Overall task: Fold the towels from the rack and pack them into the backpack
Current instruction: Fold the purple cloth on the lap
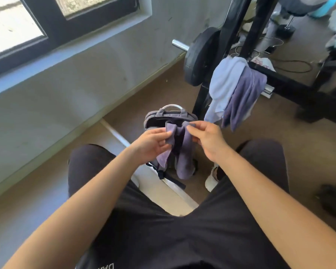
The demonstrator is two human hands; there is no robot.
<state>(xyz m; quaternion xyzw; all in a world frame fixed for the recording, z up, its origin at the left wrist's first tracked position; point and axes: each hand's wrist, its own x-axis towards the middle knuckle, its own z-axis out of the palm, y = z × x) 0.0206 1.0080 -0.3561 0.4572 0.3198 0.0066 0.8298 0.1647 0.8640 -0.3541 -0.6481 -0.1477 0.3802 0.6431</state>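
Pinching the top corners of a purple towel, the left hand and right hand hold it hanging between them, in front of the open backpack on the floor. Beyond, a pale blue towel and a second purple towel drape over the black rack.

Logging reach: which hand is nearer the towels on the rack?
Right. The right hand sits just below-left of the rack towels; the left hand, farther left. Both pinch another towel.

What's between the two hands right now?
In the head view, a purple towel sags between the left hand and right hand, each pinching a top corner; the open backpack stands behind it.
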